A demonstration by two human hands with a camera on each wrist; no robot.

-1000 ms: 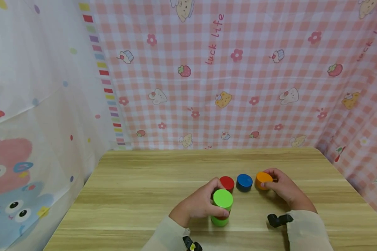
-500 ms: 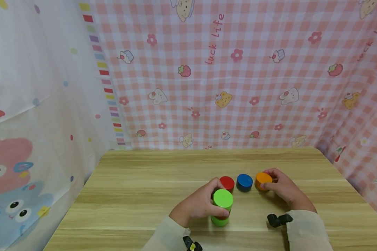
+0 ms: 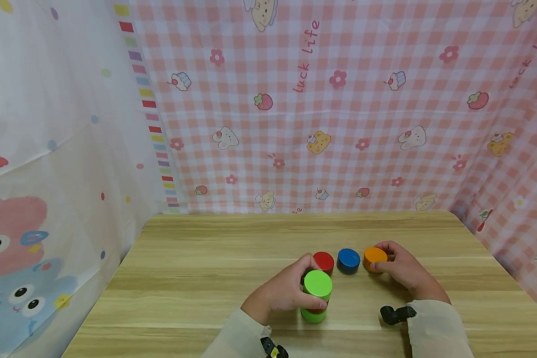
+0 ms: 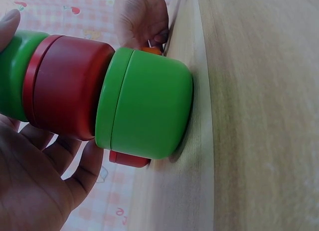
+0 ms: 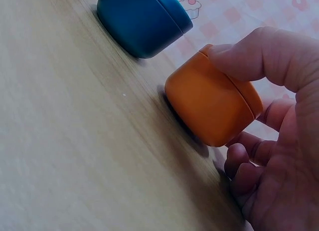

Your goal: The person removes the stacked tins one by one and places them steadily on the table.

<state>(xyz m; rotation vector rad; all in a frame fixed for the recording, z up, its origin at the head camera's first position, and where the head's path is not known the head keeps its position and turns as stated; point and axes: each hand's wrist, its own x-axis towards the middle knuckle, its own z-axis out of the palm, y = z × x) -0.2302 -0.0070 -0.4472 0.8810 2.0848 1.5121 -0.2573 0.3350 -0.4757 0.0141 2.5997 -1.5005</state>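
Small round lidded tins stand on the wooden table. In the head view my left hand (image 3: 279,293) holds a stack: a green tin (image 3: 317,283) on top, a red tin (image 4: 70,86) in the middle and another green tin (image 4: 144,104) at the bottom, on the table. The thumb lies at the upper green tin, the fingers around the far side. My right hand (image 3: 404,271) grips an orange tin (image 5: 214,99) by its lid, thumb on one side and fingers on the other. The orange tin's base is at the tabletop, tilt hard to judge.
A second red tin (image 3: 324,261) stands just behind the stack, partly covered by my left hand. Between it and the orange tin is a blue tin (image 3: 348,261). The wooden table (image 3: 197,263) ends at a checked cloth (image 3: 286,119) behind.
Hardly anything differs. Both hands keep their places on the stack and the orange tin, and the orange tin shifts very slightly.
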